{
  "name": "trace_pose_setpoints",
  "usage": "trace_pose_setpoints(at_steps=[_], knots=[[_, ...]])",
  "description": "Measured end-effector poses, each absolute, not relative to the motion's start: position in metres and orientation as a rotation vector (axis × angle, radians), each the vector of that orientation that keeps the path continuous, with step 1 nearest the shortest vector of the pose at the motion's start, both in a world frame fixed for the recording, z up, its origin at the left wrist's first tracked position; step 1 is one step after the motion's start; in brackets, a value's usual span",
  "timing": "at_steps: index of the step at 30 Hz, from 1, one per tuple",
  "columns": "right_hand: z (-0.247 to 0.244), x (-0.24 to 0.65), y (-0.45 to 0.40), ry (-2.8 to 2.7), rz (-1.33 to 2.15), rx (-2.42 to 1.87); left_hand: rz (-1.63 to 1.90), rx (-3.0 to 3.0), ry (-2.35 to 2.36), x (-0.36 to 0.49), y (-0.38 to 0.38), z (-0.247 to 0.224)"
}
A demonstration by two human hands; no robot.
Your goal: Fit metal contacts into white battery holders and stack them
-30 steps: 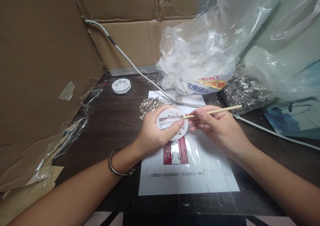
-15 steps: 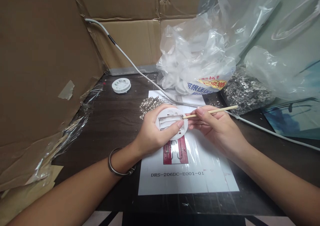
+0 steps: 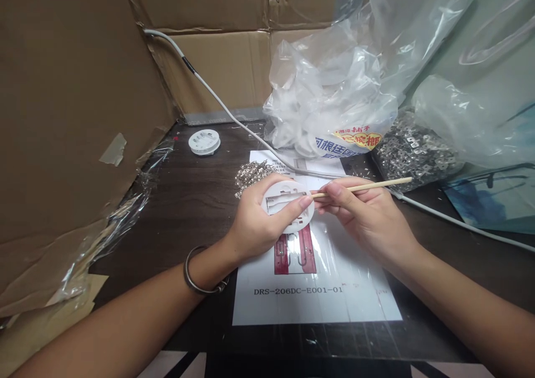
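Thumb and fingers of our left hand (image 3: 259, 222) grip the white disc (image 3: 284, 202) above the printed sheet (image 3: 326, 308). Our right hand (image 3: 359, 202) pinches a thin wooden stick (image 3: 382, 184), its tip by the disc's right edge, close to our left thumb; exactly what it touches, we cannot tell. Should the stick slip, we judge it could jab that thumb or skid off the plastic. Pushing too hard might tilt the disc in our grasp or spring loose the small coil (image 3: 270, 200) at its left side. Anything that popped out could get lost among the metal pieces (image 3: 253, 174) heaped just beyond our left hand.
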State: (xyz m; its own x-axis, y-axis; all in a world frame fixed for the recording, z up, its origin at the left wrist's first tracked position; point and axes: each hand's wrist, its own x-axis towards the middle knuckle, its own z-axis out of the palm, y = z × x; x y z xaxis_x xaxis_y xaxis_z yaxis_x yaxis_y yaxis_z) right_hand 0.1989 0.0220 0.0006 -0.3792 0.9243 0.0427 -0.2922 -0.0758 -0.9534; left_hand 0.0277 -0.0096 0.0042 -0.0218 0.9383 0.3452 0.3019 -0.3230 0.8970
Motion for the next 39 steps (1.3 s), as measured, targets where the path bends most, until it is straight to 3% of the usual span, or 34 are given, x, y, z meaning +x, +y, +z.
trace_pose_setpoints(at_steps=[8, 18, 39], knots=[[0.0071, 0.1984, 0.0167, -1.332, 1.459, -0.883, 1.365, 1.734, 1.315, 0.0272, -0.0084, 0.0035], [0.0017, 0.2002, 0.0231, -1.218, 1.621, -0.818, 1.385, 1.699, 1.278, 0.0258, -0.0076, 0.0023], [0.0039, 0.1975, 0.0145, -1.543, 1.111, -1.016, 1.342, 1.756, 1.507, 0.0310, -0.0119, -0.0001]])
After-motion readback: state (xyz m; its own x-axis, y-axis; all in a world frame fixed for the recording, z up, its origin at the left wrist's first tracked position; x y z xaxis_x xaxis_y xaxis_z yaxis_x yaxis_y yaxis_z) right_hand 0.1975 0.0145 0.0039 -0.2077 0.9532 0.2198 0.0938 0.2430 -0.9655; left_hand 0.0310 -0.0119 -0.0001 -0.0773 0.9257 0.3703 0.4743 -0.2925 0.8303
